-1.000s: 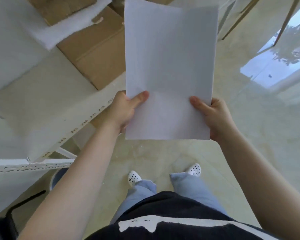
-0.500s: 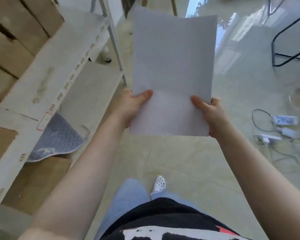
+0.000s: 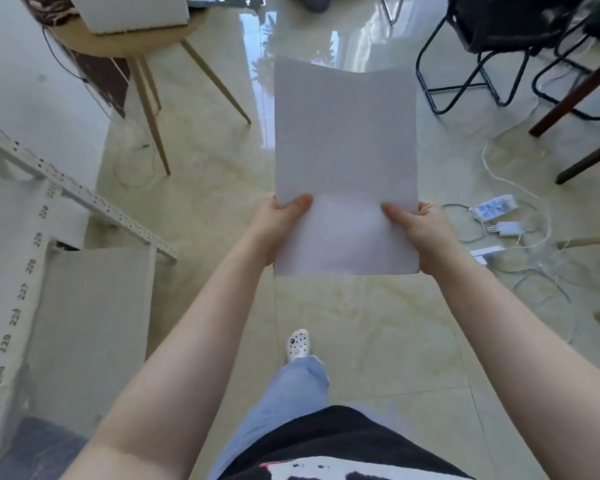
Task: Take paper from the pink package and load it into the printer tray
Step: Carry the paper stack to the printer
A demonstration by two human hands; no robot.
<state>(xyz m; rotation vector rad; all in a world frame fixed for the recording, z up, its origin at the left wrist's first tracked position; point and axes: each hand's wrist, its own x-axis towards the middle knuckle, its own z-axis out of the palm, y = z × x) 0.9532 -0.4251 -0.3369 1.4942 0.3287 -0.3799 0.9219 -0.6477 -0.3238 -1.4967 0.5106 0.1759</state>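
Observation:
A stack of white paper (image 3: 345, 143) is held out in front of me at chest height, long side pointing away. My left hand (image 3: 278, 225) grips its near left edge, thumb on top. My right hand (image 3: 418, 233) grips the near right edge the same way. The far end of the paper bows slightly upward. Neither the pink package nor the printer tray can be made out with certainty; a white box-like object (image 3: 136, 12) sits on the round table at the top left.
A white metal shelf rack (image 3: 25, 271) with numbered labels runs along the left. A round wooden table (image 3: 146, 43) with slanted legs stands ahead left. Black folding chair frames (image 3: 471, 67) stand at the top right. A power strip (image 3: 494, 207) and cables lie on the glossy tiled floor at right.
The view has swung away from the shelf with cardboard boxes toward the open floor, table and chairs. One foot has stepped forward. Both hands keep the same grip on the paper.

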